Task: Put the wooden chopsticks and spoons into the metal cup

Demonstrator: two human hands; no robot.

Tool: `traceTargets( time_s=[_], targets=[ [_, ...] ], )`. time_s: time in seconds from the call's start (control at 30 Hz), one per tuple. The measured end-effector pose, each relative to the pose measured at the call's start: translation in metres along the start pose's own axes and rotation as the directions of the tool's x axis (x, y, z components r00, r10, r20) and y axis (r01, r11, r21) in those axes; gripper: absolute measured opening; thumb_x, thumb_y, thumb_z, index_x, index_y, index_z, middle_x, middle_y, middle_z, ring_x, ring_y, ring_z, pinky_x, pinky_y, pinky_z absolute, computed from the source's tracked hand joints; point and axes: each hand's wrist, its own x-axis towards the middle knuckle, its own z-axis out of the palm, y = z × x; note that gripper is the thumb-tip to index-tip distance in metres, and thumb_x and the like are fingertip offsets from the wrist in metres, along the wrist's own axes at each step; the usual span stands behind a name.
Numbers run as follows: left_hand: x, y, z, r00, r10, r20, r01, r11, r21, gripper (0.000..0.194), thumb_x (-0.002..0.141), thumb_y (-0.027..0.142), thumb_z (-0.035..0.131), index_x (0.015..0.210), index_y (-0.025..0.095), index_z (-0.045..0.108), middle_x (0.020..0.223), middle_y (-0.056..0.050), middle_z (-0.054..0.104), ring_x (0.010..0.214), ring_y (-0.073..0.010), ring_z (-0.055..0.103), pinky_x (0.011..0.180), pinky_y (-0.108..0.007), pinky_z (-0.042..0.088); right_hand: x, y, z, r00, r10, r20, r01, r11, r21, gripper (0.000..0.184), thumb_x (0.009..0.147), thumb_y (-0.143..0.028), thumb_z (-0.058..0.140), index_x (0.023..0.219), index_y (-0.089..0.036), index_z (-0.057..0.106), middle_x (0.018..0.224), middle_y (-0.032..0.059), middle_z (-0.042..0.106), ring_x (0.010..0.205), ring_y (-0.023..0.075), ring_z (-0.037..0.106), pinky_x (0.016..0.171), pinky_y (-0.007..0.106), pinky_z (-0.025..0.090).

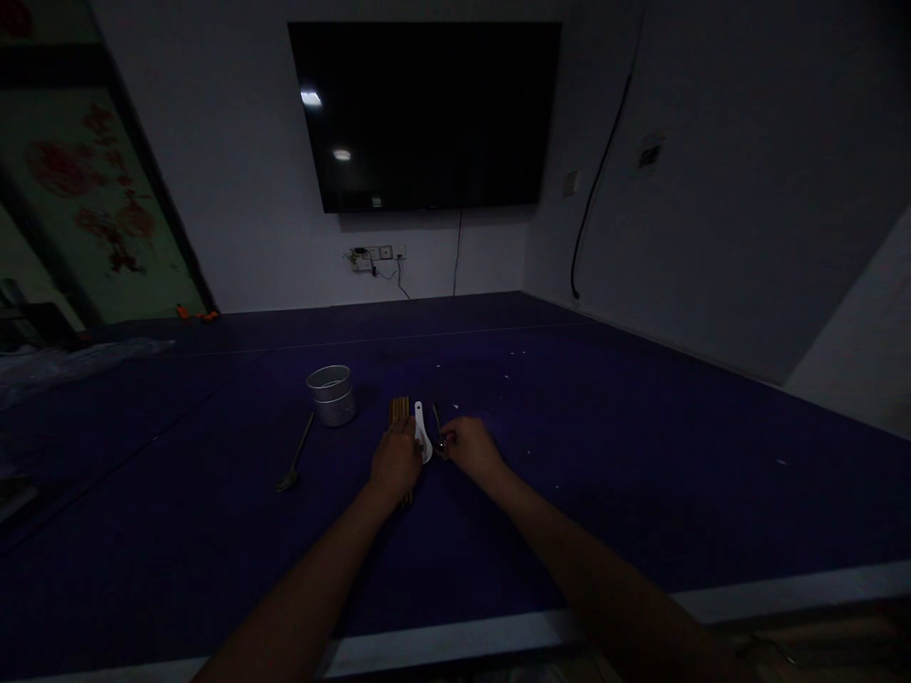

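A bundle of wooden chopsticks (400, 408) lies on the dark blue surface, pointing away from me. My left hand (397, 465) covers its middle, fingers bent over it and thumb on the right side. Just right of that hand is a white soup spoon (419, 417), handle away from me, its bowl partly behind the thumb. My right hand (470, 446) pinches a small metal spoon (436, 417) beside the white one; its lower end is hard to make out in the dim light. Farther left lies a long-handled metal spoon (302, 446) by a silver metal cup (333, 396).
Small white scraps (507, 377) dot the blue surface (641, 455). Clear plastic wrap (92, 356) and an orange object (195, 315) lie at the far left. A large television (427, 114) hangs on the back wall, above sockets with cables (377, 254).
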Motion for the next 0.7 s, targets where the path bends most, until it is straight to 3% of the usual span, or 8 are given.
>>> traceTargets(
  time_s=[0.23,0.37,0.5,0.57,0.63,0.7],
  targets=[
    [0.000,-0.001,0.001,1.000,0.005,-0.008,-0.005,1.000,-0.002,0.043,0.084,0.016,0.037,0.126,0.010,0.046,0.136,-0.016,0.046,0.128,-0.0210,0.039,0.105,-0.031,0.029,0.000,0.000,0.001,1.000,-0.005,-0.020,0.004,0.999,-0.037,0.030,0.070,-0.003,0.050,0.083,-0.017,0.073,0.089,0.0091,0.072,0.083,0.0173,0.064,0.071,0.022,0.041],
    [0.000,0.001,0.001,1.000,0.008,-0.023,-0.008,1.000,0.003,0.043,0.084,0.015,0.038,0.125,0.010,0.047,0.134,-0.017,0.047,0.126,-0.0213,0.041,0.102,-0.032,0.033,-0.001,-0.001,0.001,1.000,0.015,0.011,-0.015,1.000,-0.008,0.032,0.071,-0.002,0.049,0.085,-0.017,0.072,0.085,0.0071,0.072,0.081,0.0165,0.064,0.070,0.022,0.041],
    [-0.004,0.008,-0.011,0.990,-0.021,-0.136,0.029,0.998,0.057,0.030,0.085,0.020,0.040,0.107,0.015,0.059,0.113,-0.013,0.062,0.106,-0.0196,0.057,0.083,-0.028,0.043,-0.003,-0.003,-0.002,1.000,0.012,0.017,-0.012,1.000,0.009,0.031,0.072,-0.003,0.049,0.085,-0.019,0.072,0.083,0.0053,0.072,0.078,0.0154,0.064,0.068,0.021,0.041],
    [-0.006,0.009,-0.025,0.962,-0.055,-0.268,0.086,0.991,0.104,0.030,0.087,0.031,0.038,0.088,0.017,0.064,0.091,-0.010,0.067,0.087,-0.0193,0.062,0.071,-0.026,0.044,-0.004,-0.004,-0.004,1.000,0.023,-0.002,-0.023,1.000,-0.001,0.030,0.073,-0.005,0.050,0.084,-0.020,0.072,0.085,0.0052,0.072,0.080,0.0157,0.064,0.069,0.021,0.040],
    [-0.007,0.004,-0.044,0.887,-0.098,-0.451,0.177,0.975,0.134,0.038,0.087,0.038,0.035,0.078,0.016,0.064,0.080,-0.010,0.067,0.079,-0.0195,0.063,0.067,-0.027,0.043,-0.005,-0.006,-0.006,0.999,0.040,-0.020,-0.041,0.999,-0.031,0.026,0.075,-0.008,0.050,0.081,-0.021,0.072,0.086,0.0057,0.072,0.083,0.0168,0.064,0.070,0.022,0.040],
    [-0.007,-0.009,-0.066,0.814,-0.183,-0.552,0.326,0.930,0.172,0.039,0.085,0.038,0.034,0.078,0.015,0.064,0.079,-0.012,0.066,0.079,-0.0232,0.063,0.068,-0.031,0.044,-0.006,-0.008,-0.009,0.997,0.064,-0.054,-0.067,0.996,-0.055,0.025,0.077,-0.012,0.050,0.079,-0.022,0.072,0.087,0.0064,0.072,0.085,0.0177,0.064,0.071,0.023,0.041]
  ],
)
